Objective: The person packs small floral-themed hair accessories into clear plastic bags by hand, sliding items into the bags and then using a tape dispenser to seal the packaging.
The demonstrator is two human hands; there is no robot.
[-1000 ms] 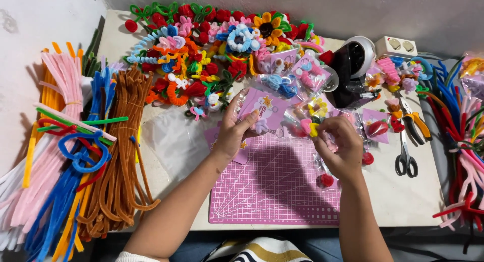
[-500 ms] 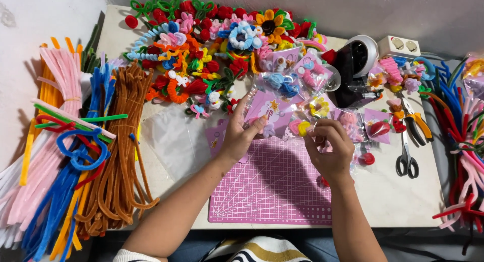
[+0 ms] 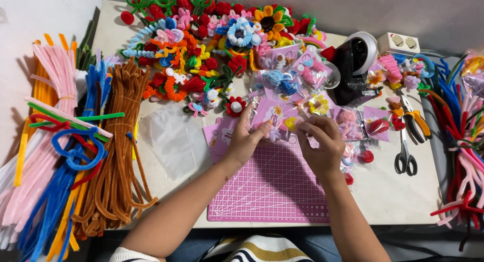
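Table (image 3: 403, 196): a pale top is seen from above, crowded with craft goods on every side.
Pipe cleaner bundles (image 3: 65, 156): long pink, blue, orange and brown stems are laid in heaps along the left edge, well apart from both hands.
Finished flowers (image 3: 217, 40): a heap of bright pipe-cleaner blooms is spread across the far side, beyond the hands.
Cutting mat (image 3: 272, 191): a pink gridded mat is laid at the near middle; both wrists are held over it.
Tape dispenser (image 3: 355, 65): a black dispenser is stood far right of the hands.
Scissors (image 3: 405, 153): these are laid to the right of the right hand, apart from it.
Left hand (image 3: 243, 141): the fingers are stretched forward and the small clear packet is gripped at its left edge.
Right hand (image 3: 318, 143): the fingers are curled, and the packet's right edge is pinched between fingertips.
Small clear packet (image 3: 276, 120): it is held between the two hands at the mat's far edge, with a pink card and a yellow bit inside.
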